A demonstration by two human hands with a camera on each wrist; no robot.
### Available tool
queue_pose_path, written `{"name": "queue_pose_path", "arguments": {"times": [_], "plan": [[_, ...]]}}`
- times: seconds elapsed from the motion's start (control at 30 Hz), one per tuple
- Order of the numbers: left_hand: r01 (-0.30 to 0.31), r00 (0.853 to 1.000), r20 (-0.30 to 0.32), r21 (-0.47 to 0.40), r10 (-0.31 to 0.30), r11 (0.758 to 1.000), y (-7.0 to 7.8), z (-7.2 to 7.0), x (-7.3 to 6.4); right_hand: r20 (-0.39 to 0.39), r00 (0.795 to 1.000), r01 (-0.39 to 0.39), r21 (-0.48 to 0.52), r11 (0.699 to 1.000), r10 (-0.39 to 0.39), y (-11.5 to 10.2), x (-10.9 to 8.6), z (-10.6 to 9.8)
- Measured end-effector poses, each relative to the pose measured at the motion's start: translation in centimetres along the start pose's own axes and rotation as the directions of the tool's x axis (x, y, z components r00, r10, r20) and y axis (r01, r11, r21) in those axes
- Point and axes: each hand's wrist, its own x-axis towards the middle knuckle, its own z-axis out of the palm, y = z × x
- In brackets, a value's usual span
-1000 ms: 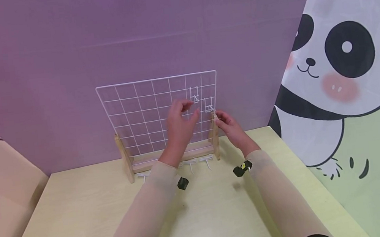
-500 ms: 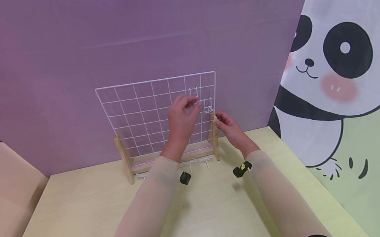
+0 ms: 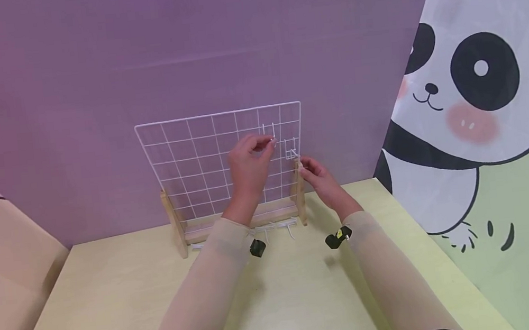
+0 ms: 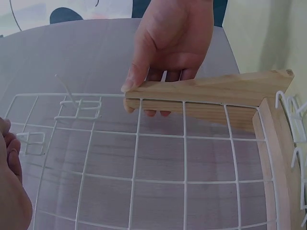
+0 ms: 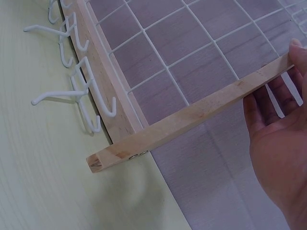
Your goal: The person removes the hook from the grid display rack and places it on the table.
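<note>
Tabletop bears wire rack before purple backdrop.

A pale tabletop stands before a purple backdrop, 1 cartoon panda at right.

Right fingers — round wooden upright | white hook — on wire grid | left fingers at second hook

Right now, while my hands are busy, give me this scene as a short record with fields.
Left hand: pinches the upper hook
Right hand: grips the right post
Grid: set in the stand, on the table
Lower hook: on the grid, nearer its right edge than the upper one
Loose hooks: at least three, in front of the stand
Wall: purple
</note>
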Motion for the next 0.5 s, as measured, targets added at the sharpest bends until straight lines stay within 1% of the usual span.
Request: {"name": "queue_pose_path", "arguments": {"times": [0.2,0.33,0.5], "plan": [[-0.005,1.000,-0.025,-0.016,0.005,1.000,-0.1,-0.4,0.2,-0.002,1.000,-0.001,0.012,1.000,0.001,0.2,0.0,0.0],[-0.038,0.999,-0.031,-0.032,0.037,0.999,-0.2,-0.6,0.7,-0.001,1.000,-0.002,0.016,1.000,0.002,0.2,0.0,0.0],[-0.084,0.995,-0.062,-0.042,0.081,0.996,0.0,-1.0,1.2,-0.008,1.000,-0.016,-0.010,1.000,0.016,0.2,-0.1,-0.1]]}}
